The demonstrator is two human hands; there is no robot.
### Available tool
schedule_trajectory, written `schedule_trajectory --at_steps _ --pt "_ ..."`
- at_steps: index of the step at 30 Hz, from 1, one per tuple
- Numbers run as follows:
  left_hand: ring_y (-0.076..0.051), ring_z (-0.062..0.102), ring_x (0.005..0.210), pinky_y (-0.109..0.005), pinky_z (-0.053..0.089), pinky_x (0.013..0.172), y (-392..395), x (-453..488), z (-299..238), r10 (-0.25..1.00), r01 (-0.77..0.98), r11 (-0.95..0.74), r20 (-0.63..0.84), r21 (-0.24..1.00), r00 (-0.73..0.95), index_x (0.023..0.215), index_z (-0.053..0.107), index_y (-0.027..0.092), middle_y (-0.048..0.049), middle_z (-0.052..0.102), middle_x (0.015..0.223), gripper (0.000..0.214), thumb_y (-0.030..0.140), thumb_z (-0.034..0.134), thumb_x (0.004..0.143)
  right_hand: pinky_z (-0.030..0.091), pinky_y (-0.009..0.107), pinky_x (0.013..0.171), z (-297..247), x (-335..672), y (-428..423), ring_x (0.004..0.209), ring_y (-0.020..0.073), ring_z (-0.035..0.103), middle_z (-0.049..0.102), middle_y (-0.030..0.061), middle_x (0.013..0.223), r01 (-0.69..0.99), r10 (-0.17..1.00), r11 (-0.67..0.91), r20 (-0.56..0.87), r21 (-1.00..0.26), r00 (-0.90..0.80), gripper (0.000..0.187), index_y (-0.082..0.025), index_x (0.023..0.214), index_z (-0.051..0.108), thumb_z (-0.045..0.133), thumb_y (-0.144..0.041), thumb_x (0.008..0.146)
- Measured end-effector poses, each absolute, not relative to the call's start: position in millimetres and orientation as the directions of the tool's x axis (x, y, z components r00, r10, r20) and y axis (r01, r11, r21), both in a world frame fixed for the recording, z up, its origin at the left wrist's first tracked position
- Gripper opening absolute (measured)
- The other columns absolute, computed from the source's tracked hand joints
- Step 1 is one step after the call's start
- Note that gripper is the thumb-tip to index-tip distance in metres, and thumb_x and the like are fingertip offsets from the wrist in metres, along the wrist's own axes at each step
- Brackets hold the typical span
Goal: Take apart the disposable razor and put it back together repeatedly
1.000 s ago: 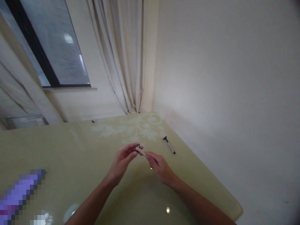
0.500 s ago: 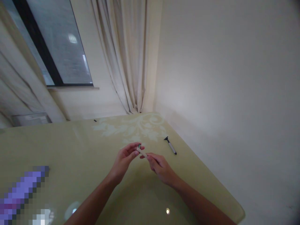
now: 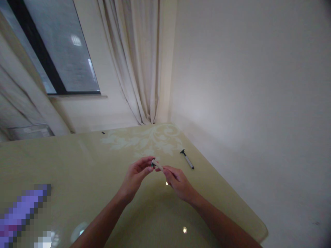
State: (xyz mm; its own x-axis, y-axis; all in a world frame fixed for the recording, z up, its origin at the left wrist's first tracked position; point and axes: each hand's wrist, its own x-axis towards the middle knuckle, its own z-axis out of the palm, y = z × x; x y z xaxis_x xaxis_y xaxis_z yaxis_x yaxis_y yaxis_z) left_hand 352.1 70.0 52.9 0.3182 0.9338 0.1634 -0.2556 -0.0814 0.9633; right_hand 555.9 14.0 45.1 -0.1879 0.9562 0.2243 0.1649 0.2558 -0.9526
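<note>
Over the table, my left hand (image 3: 137,175) is closed, its thumb and fingers pinching a small dark razor cartridge (image 3: 153,164) with a hint of green. My right hand (image 3: 177,181) grips a pale beige razor handle (image 3: 158,165) by its near end. The handle's far end meets the cartridge at my left fingertips; whether the two are locked together I cannot tell. To the right of my hands, a second razor (image 3: 188,161) lies on the table, grey-handled with a black head.
The glossy greenish table (image 3: 85,172) has a white floral pattern and meets the wall on the right. A tiny dark piece (image 3: 103,132) lies near its back edge. A pixelated purple object (image 3: 24,212) is at the lower left. Curtains (image 3: 139,62) hang behind.
The beige handle's end has shifted slightly up across the cartridge, which now shows less green and sits partly behind it. Both hands stay nearly in place; the view has moved slightly.
</note>
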Motion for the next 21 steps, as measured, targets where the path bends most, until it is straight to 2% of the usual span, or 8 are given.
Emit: schedule_trajectory --at_steps 3,9,15,21 --pt "-0.025 0.075 0.1 -0.041 0.058 0.096 69.9 351.8 53.3 0.94 -0.262 -0.085 0.164 0.961 0.299 0.113 0.078 0.022 -0.0093 0.083 0.106 0.04 0.036 0.087 0.077 0.029 0.024 0.052 43.7 555.9 14.5 0.054 0.0113 0.032 0.035 -0.0061 0.062 0.099 0.947 0.219 0.187 -0.971 -0.26 0.062 -0.013 0.124 0.076 0.048 -0.065 0.104" --pt "-0.022 0.074 0.092 -0.037 0.058 0.09 70.4 351.4 51.9 0.945 -0.257 -0.077 0.153 0.963 0.29 0.111 0.08 0.022 -0.0081 0.082 0.104 0.039 0.033 0.089 0.074 0.029 0.025 0.053 44.3 555.5 16.5 0.055 0.011 0.033 0.037 -0.006 0.061 0.137 0.959 0.264 0.245 -0.955 -0.141 0.06 -0.012 0.123 0.076 0.048 -0.061 0.106" --pt "-0.021 0.074 0.09 -0.034 0.058 0.086 69.3 349.7 55.0 0.944 -0.271 -0.083 0.163 0.959 0.289 0.113 0.08 0.023 -0.0062 0.082 0.096 0.038 0.032 0.087 0.076 0.026 0.024 0.049 42.6 553.6 13.1 0.051 0.0095 0.029 0.035 -0.0072 0.06 0.025 0.941 0.213 0.198 -0.977 -0.274 0.06 -0.012 0.123 0.076 0.049 -0.062 0.105" --pt "-0.021 0.073 0.093 -0.032 0.058 0.084 67.0 353.0 56.2 0.945 -0.257 -0.078 0.154 0.963 0.289 0.106 0.083 0.024 -0.0066 0.083 0.102 0.037 0.029 0.09 0.07 0.024 0.024 0.049 42.9 556.1 17.2 0.051 0.0094 0.03 0.035 -0.0075 0.059 0.054 0.962 0.247 0.239 -0.967 -0.132 0.057 -0.012 0.126 0.074 0.051 -0.059 0.105"
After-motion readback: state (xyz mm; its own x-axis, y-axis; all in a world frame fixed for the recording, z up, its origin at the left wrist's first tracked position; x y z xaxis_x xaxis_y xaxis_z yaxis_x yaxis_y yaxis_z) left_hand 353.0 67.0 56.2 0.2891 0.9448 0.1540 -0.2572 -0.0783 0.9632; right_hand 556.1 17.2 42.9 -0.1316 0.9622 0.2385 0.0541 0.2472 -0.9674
